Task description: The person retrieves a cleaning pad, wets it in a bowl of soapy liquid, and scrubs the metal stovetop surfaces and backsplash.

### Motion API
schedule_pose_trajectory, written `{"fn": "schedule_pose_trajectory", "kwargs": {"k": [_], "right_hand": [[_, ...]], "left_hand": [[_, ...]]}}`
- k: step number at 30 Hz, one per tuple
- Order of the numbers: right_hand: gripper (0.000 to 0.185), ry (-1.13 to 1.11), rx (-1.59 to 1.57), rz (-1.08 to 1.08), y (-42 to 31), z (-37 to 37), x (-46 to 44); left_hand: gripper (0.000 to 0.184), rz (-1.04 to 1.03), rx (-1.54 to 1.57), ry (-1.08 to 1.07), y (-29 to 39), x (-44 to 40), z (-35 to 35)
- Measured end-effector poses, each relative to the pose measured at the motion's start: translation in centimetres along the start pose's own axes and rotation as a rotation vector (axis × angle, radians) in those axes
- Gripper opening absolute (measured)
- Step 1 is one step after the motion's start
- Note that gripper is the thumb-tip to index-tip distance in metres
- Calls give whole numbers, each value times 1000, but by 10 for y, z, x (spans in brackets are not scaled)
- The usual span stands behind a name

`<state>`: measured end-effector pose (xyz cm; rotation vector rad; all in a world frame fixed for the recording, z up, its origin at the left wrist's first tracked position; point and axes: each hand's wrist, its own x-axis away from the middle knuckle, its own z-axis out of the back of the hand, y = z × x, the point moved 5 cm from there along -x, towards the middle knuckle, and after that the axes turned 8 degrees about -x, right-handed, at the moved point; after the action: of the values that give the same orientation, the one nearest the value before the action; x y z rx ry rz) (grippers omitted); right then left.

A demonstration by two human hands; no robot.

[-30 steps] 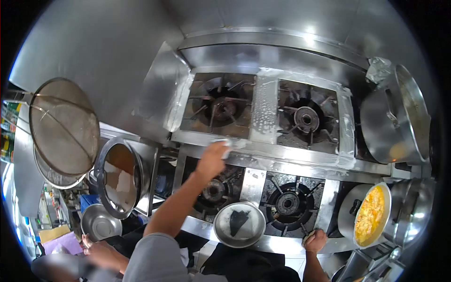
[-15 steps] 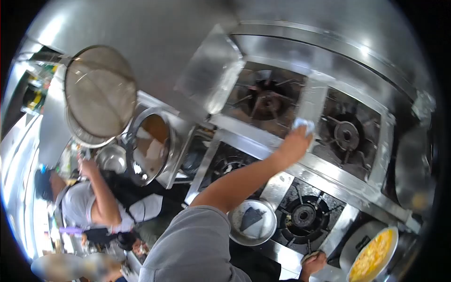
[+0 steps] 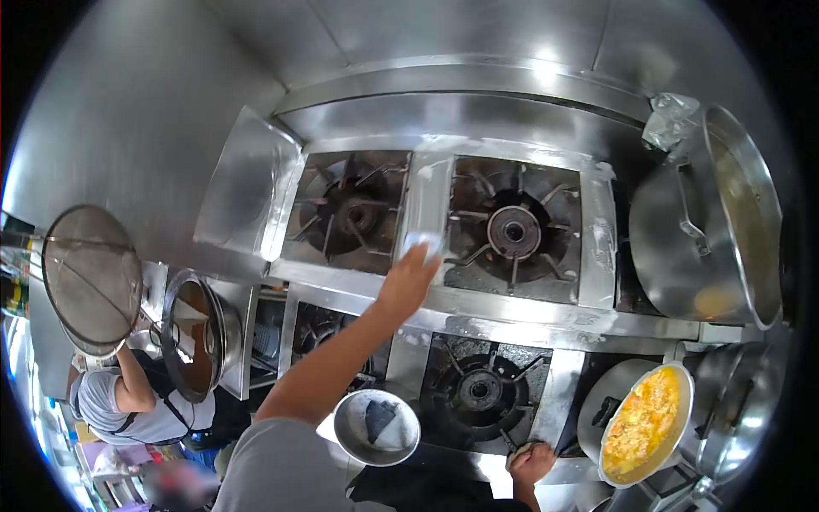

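"Steel walls curve round a stove with four burners, and pale streaks lie along its frame. Where's the pad?"

"The pale pad is on the metal strip between the two rear burners, near its front end. The left hand has it, fingers closed down over it, though the pad looks blurred."

"And the right hand?"

"Down at the stove's front edge, right of the near burner. Its fingers are curled by something dull and small. I can't tell what that is, or how firmly it's gripped."

"What's between the arms?"

"A metal bowl at the front of the stove, with a dark piece lying among something whitish. The left forearm passes over part of the other front burner."

"Anything to the right?"

"A large pot tilted in view, with crumpled, shiny wrapping beside it. Nearer, a pan holds yellow-orange food, just beside a round lid with a black handle."

"And on the left?"

"A big round strainer, then a dark-rimmed pot with brown contents. Below them, a co-worker in a grey top, well apart from these hands."
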<state>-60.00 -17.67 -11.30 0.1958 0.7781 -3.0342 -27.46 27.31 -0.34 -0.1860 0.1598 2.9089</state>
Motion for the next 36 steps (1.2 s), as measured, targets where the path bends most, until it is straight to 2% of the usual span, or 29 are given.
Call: {"fn": "schedule_pose_trajectory", "kwargs": {"k": [1,2,4,6,8,11,12,13,14,16,18,20,21,22,24,26,28,31,32,35,36], "right_hand": [[22,-30,3,5,1,-2,1],[22,-24,-5,-9,1,-2,3],[21,-35,-12,-27,-2,1,0],[21,-24,-12,-12,0,0,-1],[21,-57,-4,-26,0,-1,2],[20,-46,-8,-26,-1,0,2],[20,-30,0,-24,0,0,0],[21,-23,-2,-27,3,-1,2],[21,-18,-10,-29,5,-1,2],[23,12,-2,-2,2,-2,1],[21,29,-8,-5,3,0,2],[19,2,-32,-7,4,-1,2],[19,10,-23,-16,4,-3,2],[18,7,-22,-18,4,-5,3],[17,11,-9,-22,5,-2,4],[18,-40,17,-2,6,-2,3],[18,1,8,32,5,-1,1],[20,-97,19,-61,7,-5,3],[20,-23,3,-24,8,-4,3],[20,-66,-7,-12,5,0,-1],[20,-59,-16,-27,5,-1,1]], "left_hand": [[37,-84,-59,49,12,8,18],[37,-100,-65,44,9,-4,19],[38,24,-85,-96,-27,-58,6],[56,-35,-84,-60,-84,-153,-19],[53,68,-72,-126,-86,-216,0],[52,21,-104,-87,-76,-188,-25],[55,3,-105,-22,-61,-144,-25],[51,-67,-144,27,-46,-92,-32],[58,17,-85,-150,-14,-48,-4],[62,-4,-37,-113,15,10,18],[56,-29,-63,-137,1,-1,12],[51,22,-144,-161,-38,-67,4],[48,-29,-261,-138,-69,-112,-15],[44,-18,-186,-175,-83,-163,-7],[41,-205,101,145,-113,-250,-25],[42,-238,12,-132,-50,-303,1],[42,-513,210,39,12,-326,-22],[43,-488,143,-58,54,-332,-33],[44,-458,143,-66,36,-327,-35],[52,-393,65,-121,-40,-305,-18],[52,-409,57,-129,-29,-306,-14]]}}
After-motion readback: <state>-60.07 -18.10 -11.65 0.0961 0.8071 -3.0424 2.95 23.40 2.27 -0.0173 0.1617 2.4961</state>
